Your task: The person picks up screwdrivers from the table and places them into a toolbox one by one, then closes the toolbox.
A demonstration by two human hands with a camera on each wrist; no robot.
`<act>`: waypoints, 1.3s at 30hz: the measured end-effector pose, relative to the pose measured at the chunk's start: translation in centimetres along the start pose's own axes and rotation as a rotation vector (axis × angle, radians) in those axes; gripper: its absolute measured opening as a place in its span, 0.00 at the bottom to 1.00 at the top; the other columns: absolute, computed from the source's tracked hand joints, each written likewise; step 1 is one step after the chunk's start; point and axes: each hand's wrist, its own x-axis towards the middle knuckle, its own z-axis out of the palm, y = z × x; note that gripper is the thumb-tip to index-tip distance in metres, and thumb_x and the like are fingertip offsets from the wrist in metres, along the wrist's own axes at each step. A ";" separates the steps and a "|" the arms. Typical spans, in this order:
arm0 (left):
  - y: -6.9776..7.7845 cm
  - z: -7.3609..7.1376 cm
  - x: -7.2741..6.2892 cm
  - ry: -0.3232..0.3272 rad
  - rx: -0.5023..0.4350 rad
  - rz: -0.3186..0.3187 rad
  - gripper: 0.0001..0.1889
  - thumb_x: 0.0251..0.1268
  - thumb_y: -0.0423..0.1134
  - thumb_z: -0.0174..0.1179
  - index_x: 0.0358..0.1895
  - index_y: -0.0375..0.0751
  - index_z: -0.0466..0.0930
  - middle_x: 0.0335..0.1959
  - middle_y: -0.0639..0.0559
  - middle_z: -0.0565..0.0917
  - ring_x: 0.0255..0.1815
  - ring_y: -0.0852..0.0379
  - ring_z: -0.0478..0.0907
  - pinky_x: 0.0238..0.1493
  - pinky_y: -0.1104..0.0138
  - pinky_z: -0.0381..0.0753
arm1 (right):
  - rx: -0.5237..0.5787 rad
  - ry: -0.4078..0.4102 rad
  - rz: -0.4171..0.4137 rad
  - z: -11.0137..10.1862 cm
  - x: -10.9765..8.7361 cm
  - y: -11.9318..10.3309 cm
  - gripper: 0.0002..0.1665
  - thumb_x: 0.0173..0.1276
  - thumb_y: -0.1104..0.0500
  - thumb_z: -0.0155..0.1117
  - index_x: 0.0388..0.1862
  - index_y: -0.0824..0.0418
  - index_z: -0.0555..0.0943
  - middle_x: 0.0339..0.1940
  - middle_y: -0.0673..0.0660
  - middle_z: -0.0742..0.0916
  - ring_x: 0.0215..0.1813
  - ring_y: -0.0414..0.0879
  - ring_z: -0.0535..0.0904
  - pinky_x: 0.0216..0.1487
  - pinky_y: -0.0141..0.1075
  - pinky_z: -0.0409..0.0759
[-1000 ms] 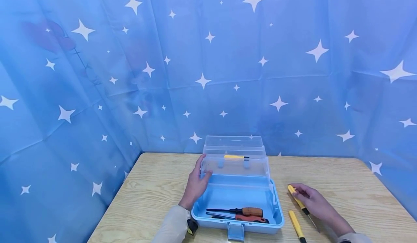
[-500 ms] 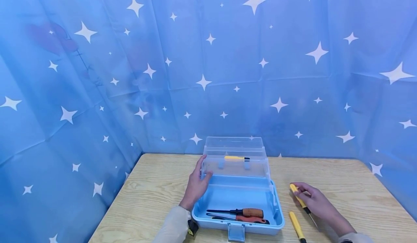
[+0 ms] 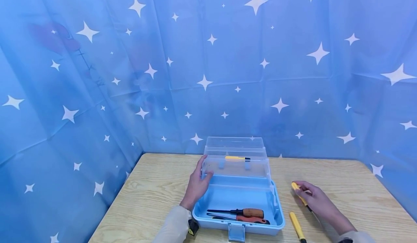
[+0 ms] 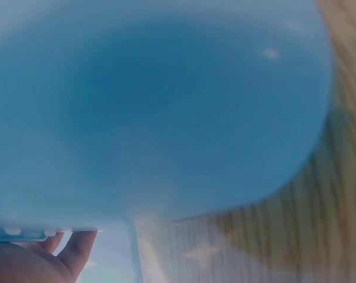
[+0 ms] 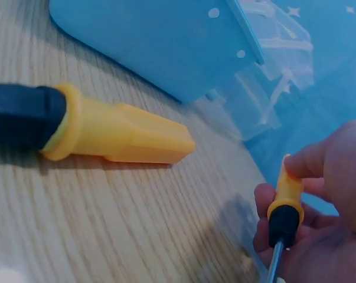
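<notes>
My left hand point(image 3: 196, 188) grips the left edge of the clear lid point(image 3: 234, 143) on a light blue toolbox point(image 3: 208, 222), thumb on the inner side. The lid stands raised. Inside the box lie a wooden-handled screwdriver point(image 3: 252, 213) and a red-handled tool point(image 3: 249, 219). To the right of the box, my right hand point(image 3: 318, 201) pinches a yellow-handled screwdriver point(image 5: 286, 197) between thumb and fingers, its metal shaft pointing back toward the wrist. A second yellow-handled screwdriver point(image 3: 295, 225) lies on the table beside this hand. The left wrist view is mostly filled by the toolbox wall point(image 4: 225, 130).
Another yellow-and-black tool point(image 3: 235, 157) shows in the clear lid. A small black-and-yellow object point(image 3: 193, 227) sits by the box's front left corner, near my left sleeve. The wooden table point(image 3: 163, 174) meets a blue star-patterned curtain point(image 3: 182, 65) behind.
My right hand has shifted slightly away and to the right with the yellow screwdriver, whose shaft is now mostly hidden behind the hand. The left hand stays on the lid.
</notes>
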 end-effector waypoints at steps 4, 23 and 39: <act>0.0 0.0 0.0 -0.002 0.001 0.001 0.31 0.75 0.52 0.53 0.75 0.79 0.52 0.75 0.54 0.66 0.74 0.43 0.65 0.67 0.39 0.68 | 0.007 -0.001 -0.001 -0.2 0.1 -0.2 0.27 0.79 0.57 0.51 0.70 0.70 0.67 0.45 0.60 0.79 0.40 0.45 0.74 0.30 0.34 0.75; -0.1 0.0 0.1 -0.008 -0.006 0.001 0.31 0.76 0.48 0.53 0.75 0.77 0.52 0.74 0.53 0.67 0.73 0.42 0.66 0.67 0.38 0.68 | 0.124 -0.015 -0.013 -0.6 0.6 -1.4 0.27 0.80 0.57 0.49 0.73 0.68 0.64 0.38 0.62 0.76 0.31 0.49 0.72 0.26 0.36 0.73; -0.2 0.0 0.2 -0.012 0.001 -0.011 0.31 0.76 0.52 0.52 0.76 0.76 0.52 0.74 0.53 0.67 0.73 0.44 0.66 0.68 0.40 0.68 | 0.063 0.020 -0.129 -0.9 1.6 -3.3 0.25 0.79 0.57 0.51 0.69 0.68 0.69 0.36 0.62 0.79 0.28 0.51 0.74 0.24 0.35 0.74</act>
